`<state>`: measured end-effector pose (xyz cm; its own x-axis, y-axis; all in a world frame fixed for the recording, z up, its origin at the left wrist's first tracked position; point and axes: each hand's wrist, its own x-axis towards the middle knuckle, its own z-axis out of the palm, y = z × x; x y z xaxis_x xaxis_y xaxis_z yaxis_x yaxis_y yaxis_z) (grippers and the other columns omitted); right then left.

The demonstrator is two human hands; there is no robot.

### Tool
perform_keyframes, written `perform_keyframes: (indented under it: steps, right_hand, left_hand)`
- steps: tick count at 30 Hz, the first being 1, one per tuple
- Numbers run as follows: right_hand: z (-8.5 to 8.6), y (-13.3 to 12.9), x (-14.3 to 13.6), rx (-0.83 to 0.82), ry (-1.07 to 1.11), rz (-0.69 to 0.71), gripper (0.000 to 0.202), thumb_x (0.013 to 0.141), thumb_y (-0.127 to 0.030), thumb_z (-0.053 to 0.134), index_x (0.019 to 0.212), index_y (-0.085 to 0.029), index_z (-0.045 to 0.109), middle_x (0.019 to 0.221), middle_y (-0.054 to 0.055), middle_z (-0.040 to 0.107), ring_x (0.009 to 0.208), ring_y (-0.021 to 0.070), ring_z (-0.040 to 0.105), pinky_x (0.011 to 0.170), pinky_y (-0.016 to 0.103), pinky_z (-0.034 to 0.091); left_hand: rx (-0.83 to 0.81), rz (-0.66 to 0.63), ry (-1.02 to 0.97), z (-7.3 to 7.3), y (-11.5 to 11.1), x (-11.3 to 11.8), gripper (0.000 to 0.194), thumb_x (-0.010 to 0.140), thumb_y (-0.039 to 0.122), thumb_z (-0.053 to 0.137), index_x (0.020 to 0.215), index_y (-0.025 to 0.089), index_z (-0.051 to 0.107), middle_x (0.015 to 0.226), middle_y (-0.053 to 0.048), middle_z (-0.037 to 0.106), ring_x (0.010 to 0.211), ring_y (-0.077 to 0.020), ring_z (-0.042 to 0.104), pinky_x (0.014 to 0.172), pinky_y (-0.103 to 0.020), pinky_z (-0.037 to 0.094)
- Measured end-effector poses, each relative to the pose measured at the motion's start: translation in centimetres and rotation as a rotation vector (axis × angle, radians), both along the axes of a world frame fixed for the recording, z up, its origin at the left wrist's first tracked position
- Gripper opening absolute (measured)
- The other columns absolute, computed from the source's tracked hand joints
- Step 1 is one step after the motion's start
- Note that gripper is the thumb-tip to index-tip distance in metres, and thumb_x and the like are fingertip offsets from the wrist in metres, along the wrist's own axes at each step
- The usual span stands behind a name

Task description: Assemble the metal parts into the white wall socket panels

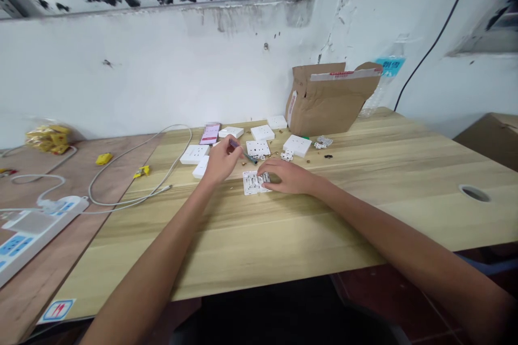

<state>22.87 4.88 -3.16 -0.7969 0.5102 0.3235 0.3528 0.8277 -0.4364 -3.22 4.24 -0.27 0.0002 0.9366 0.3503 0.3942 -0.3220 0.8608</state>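
A slim purple-and-teal tool [250,158], shaped like a small screwdriver, is pinched in the fingers of my left hand [222,160]. Its lower end points down to the right, above the table. My right hand [285,176] has its fingertips on the right side of a white socket panel [251,183], thumb at the lower edge and fingers at the upper. That panel lies with its inner metal parts facing up. Just behind the hands rests another white socket plate [258,147], among small brass-coloured pieces.
White socket boxes [297,145] and a phone [210,133] lie behind my hands. A cardboard box [329,99] stands at the back right against the wall. On the left are a white cable [137,199], yellow pieces [104,158] and a power strip [40,232]. A cable hole [475,193] is at right.
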Motion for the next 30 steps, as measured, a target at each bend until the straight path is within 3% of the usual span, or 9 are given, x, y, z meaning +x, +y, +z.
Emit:
perform_keyframes:
  steps: [5,8,15,22,25,30]
  right_hand:
    - [0.0,0.0,0.1,-0.005,0.013,0.011,0.024,0.104,-0.028,0.072,0.127,-0.025,0.076,0.132,0.011,0.077,0.124,0.0304,0.072,0.109,0.047,0.057]
    - [-0.1,0.0,0.2,0.001,0.009,-0.007,0.024,0.103,-0.029,0.073,0.127,-0.025,0.076,0.132,0.011,0.077,0.125,0.0305,0.072,0.109,0.047,0.056]
    - [-0.3,0.3,0.5,0.011,-0.028,-0.044,0.029,0.103,-0.031,0.075,0.130,-0.023,0.074,0.134,0.014,0.076,0.127,0.0342,0.070,0.110,0.052,0.057]
    - [-0.4,0.4,0.4,0.025,-0.032,-0.050,0.027,0.102,-0.032,0.076,0.128,-0.022,0.075,0.133,0.014,0.075,0.126,0.0346,0.071,0.109,0.050,0.057]
    - [-0.3,0.3,0.4,0.026,-0.036,-0.046,0.026,0.103,-0.032,0.075,0.127,-0.022,0.075,0.132,0.014,0.075,0.124,0.0340,0.071,0.107,0.050,0.058]
    - [-0.3,0.4,0.4,0.027,-0.028,-0.040,0.026,0.104,-0.034,0.075,0.128,-0.026,0.075,0.135,0.012,0.074,0.129,0.0338,0.070,0.111,0.051,0.057]
  left_hand:
    - [0.004,-0.117,-0.093,0.6,-0.6,0.4,0.006,0.085,0.021,0.061,0.089,0.024,0.056,0.089,-0.003,0.078,0.079,-0.0211,0.076,0.070,-0.035,0.060]
    - [-0.027,-0.176,-0.093,0.7,-0.8,0.8,0.011,0.085,0.018,0.061,0.090,0.025,0.054,0.078,-0.001,0.076,0.071,-0.0197,0.073,0.070,-0.036,0.061]
    - [0.015,-0.122,-0.044,0.4,-0.7,0.6,0.003,0.092,0.021,0.059,0.090,0.024,0.059,0.074,-0.001,0.074,0.073,-0.0207,0.073,0.075,-0.038,0.062]
    - [0.002,-0.166,-0.157,-0.1,0.0,0.3,0.007,0.097,0.027,0.060,0.092,0.022,0.061,0.079,-0.002,0.072,0.069,-0.0184,0.069,0.067,-0.033,0.056]
    - [0.077,-0.131,0.033,-0.5,0.0,0.1,0.010,0.103,0.029,0.058,0.102,0.022,0.066,0.082,-0.001,0.075,0.071,-0.0184,0.069,0.070,-0.032,0.053]
    - [0.189,-0.213,0.546,-1.4,-0.2,0.6,0.019,0.110,0.025,0.054,0.119,0.026,0.071,0.107,-0.006,0.081,0.095,-0.0252,0.074,0.083,-0.038,0.054]
